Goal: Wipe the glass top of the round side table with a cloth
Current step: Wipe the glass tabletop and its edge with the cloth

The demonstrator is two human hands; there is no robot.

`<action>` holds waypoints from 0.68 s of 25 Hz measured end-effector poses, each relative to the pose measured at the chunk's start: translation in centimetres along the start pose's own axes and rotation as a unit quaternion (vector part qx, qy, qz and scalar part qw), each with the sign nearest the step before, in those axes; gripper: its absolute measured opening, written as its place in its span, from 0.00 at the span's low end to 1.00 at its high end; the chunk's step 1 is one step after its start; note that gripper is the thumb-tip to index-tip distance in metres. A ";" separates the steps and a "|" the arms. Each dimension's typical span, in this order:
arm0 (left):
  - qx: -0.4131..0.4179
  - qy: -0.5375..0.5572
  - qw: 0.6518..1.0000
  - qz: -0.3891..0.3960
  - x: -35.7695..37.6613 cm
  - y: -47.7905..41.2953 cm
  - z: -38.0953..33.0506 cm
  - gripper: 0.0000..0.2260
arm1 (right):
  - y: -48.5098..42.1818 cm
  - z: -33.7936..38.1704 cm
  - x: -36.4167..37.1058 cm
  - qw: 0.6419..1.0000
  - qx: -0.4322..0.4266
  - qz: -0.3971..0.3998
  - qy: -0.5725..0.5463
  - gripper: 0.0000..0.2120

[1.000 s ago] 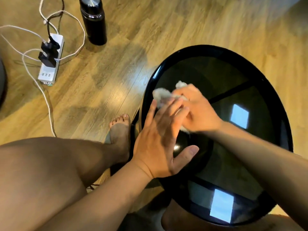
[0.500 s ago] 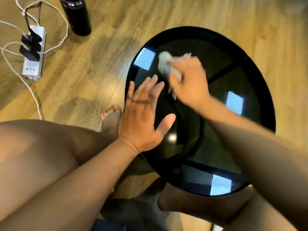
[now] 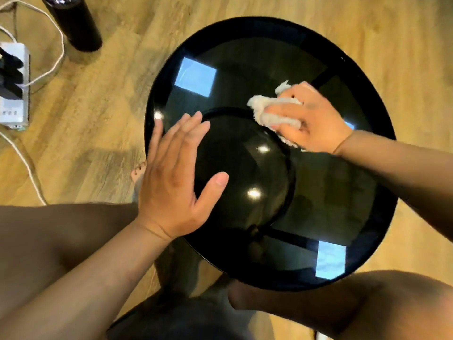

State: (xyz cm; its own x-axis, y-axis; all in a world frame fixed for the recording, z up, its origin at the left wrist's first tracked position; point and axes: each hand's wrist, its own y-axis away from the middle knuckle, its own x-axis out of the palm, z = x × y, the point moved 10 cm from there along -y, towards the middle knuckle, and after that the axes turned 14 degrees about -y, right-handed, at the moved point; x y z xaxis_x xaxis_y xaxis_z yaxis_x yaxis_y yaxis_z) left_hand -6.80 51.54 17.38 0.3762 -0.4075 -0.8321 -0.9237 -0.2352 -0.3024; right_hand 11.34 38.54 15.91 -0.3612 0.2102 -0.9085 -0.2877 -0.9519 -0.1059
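Note:
The round side table point(image 3: 245, 40) has a dark glass top with a black rim and fills the middle of the view. A crumpled white cloth point(image 3: 269, 110) lies pressed on the glass right of centre, under my right hand point(image 3: 311, 119), which grips it. My left hand point(image 3: 176, 173) rests flat on the glass near the table's left edge, fingers spread, holding nothing. Bright light patches reflect in the glass.
A black bottle point(image 3: 76, 23) stands on the wooden floor at the upper left. A white power strip point(image 3: 14, 94) with plugs and white cables lies at the left edge. My bare legs and a foot point(image 3: 138, 173) are below and beside the table.
My right hand has slid the cloth from the far left part of the glass toward the right of centre. My left hand has stayed flat at the left edge.

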 end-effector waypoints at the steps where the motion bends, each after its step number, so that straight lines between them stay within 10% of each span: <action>1: -0.001 0.002 1.000 0.000 0.0 -0.1 0.1 0.29 | -1.8 -3.1 -0.9 1.000 0.019 -0.003 0.022 0.15; 10: -0.005 0.000 1.000 0.016 0.6 -0.4 0.3 0.27 | -6.9 -13.5 -6.0 0.941 0.278 -0.186 -0.060 0.13; 17: -0.013 -0.021 0.999 0.029 0.6 -0.7 0.4 0.27 | 4.3 12.3 3.0 0.974 0.160 -0.106 -0.124 0.11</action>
State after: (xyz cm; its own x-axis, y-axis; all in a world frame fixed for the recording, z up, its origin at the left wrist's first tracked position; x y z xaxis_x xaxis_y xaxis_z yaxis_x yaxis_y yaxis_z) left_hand -5.96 51.79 16.89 0.3176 -0.3846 -0.8667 -0.9418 -0.2345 -0.2410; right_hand -1.94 37.80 17.66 -0.4556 0.4792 -0.7502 -0.6261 -0.7715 -0.1126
